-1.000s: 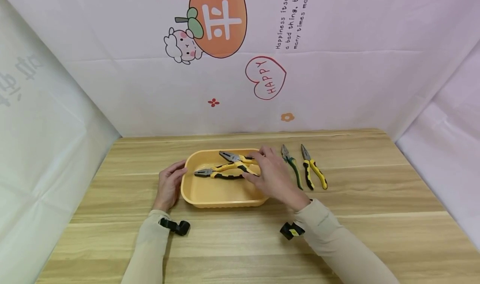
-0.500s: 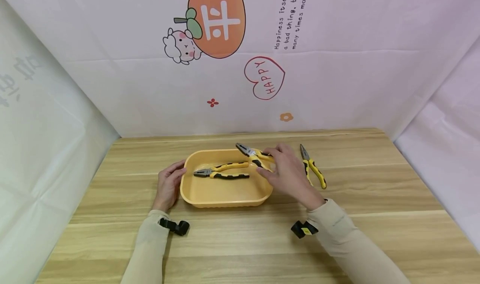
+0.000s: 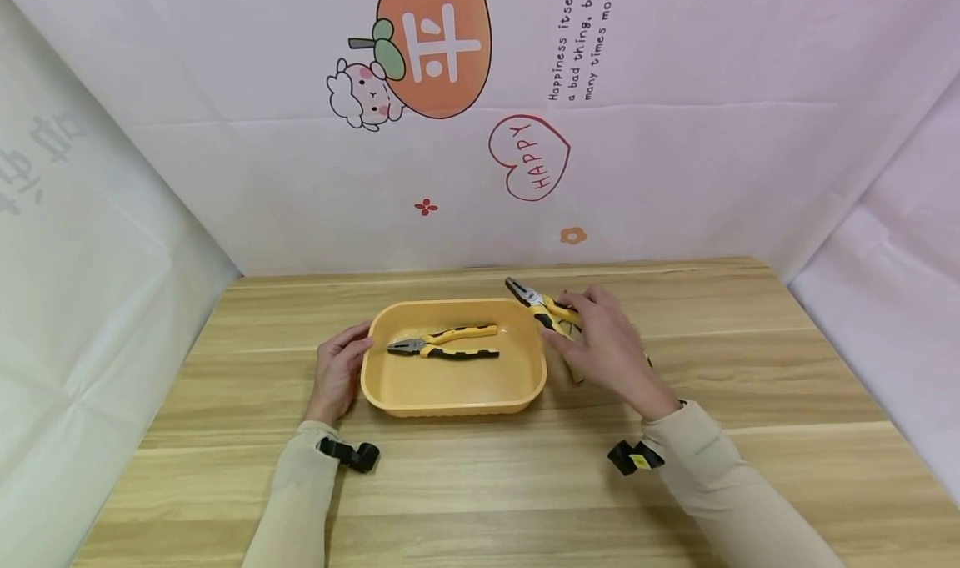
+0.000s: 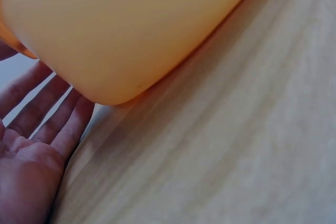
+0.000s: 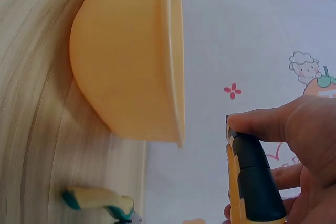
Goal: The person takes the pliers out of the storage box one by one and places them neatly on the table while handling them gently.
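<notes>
Fingers of the right hand [image 3: 611,347] are curled round the yellow-and-black handles of a pair of metal combination pliers [image 3: 542,305], right of centre in the head view, with the steel jaws pointing to the upper left. Fingers of the left hand [image 3: 339,376] lie fairly straight against the left end of the shallow, rounded, yellow-orange plastic tray [image 3: 442,384], touching its wall rather than curling round it.

A second ago the held pliers were inside the tray, across the other pair; half a second ago they were over its right end. Now they are up beside the far right corner, and the right wrist view shows a gap between their handles and the tray wall. That leaves one pair of yellow-and-black handled pliers [image 3: 437,352] lying on the tray floor, jaws toward the left of the frame; I judge the lifting-out of the held pair done and its setting-down not yet.

Left hand and tray have stayed put at the middle left. Right of the tray, the right hand now covers much of what lies on the pale wood-grain table [image 3: 465,485]; a yellow-and-green handle [image 5: 97,198] shows at lower left in the right wrist view.
</notes>
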### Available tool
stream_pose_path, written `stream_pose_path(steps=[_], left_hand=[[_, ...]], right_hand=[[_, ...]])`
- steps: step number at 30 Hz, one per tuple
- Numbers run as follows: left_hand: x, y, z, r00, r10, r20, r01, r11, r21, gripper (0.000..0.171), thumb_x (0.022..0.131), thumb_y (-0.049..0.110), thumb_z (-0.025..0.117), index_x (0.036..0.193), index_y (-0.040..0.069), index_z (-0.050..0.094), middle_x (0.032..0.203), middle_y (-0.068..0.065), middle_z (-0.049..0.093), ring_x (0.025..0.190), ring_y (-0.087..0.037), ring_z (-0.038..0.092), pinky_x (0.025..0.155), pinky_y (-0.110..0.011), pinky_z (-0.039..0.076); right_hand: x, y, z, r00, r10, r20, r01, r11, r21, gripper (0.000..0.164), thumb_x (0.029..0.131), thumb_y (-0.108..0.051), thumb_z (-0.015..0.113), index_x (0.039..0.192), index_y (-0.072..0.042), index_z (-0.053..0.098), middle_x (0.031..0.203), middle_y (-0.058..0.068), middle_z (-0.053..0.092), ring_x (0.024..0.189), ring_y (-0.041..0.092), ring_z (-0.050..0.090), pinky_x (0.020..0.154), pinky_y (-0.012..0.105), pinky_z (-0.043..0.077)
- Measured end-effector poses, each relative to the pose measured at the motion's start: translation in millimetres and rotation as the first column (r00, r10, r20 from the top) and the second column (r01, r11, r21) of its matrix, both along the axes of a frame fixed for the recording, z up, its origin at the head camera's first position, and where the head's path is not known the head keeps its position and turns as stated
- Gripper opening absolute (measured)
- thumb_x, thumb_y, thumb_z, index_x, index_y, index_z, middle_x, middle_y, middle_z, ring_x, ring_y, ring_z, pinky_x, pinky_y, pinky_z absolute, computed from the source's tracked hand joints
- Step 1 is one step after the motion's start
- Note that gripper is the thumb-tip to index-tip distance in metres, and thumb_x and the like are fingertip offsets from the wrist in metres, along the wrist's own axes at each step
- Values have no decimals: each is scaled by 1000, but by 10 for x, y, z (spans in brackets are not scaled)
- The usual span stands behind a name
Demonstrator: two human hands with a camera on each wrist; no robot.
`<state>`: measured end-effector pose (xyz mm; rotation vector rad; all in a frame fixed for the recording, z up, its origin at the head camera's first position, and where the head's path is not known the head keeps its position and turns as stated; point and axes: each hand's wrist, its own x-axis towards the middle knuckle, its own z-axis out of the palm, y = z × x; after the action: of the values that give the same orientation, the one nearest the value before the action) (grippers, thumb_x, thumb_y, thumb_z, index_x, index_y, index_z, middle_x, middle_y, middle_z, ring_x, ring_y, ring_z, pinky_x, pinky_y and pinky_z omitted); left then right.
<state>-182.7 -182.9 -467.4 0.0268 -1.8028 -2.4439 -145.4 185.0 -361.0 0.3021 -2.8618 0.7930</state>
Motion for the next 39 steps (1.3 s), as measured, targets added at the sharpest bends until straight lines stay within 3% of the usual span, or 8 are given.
stream_pose_path(steps=[10, 22, 34, 39], left_hand=[[5, 2, -12, 1000, 9, -5, -9, 1000, 7, 32, 95, -8, 59, 124, -21, 60, 108, -8, 73, 98, -17, 70, 84, -26, 59], [8, -13, -21, 1000, -1, -5, 1, 1000, 7, 35, 96, -7, 58, 126, -23, 56, 105, -3, 73, 97, -15, 69, 85, -25, 59], [8, 0, -14, 1000, 2, -16, -2, 1000, 4, 33, 95, -7, 59, 125, -21, 59, 106, -4, 73, 98, -15, 70, 84, -26, 59], [3, 1, -14, 1000, -1, -21, 1, 1000, 5, 34, 95, -7, 59, 126, -21, 59, 108, -5, 73, 98, -16, 70, 83, -27, 59]], right_hand=[[7, 162, -19, 999, -33, -7, 33, 999, 16, 56, 90, -31, 78, 132, 3, 63, 105, 16, 52, 86, 29, 46, 58, 34, 37], [24, 358, -31, 998, -68, -9, 68, 998, 1, 58, 91, -33, 76, 133, 5, 62, 95, 13, 48, 77, 27, 41, 55, 33, 32], [14, 527, -54, 994, -100, -44, 100, 995, -8, 58, 92, -36, 75, 130, 7, 62, 98, 20, 54, 77, 29, 45, 54, 34, 34], [21, 605, -72, 992, -125, -13, 125, 992, -8, 60, 94, -38, 73, 132, 6, 61, 98, 18, 52, 78, 30, 43, 57, 34, 33]])
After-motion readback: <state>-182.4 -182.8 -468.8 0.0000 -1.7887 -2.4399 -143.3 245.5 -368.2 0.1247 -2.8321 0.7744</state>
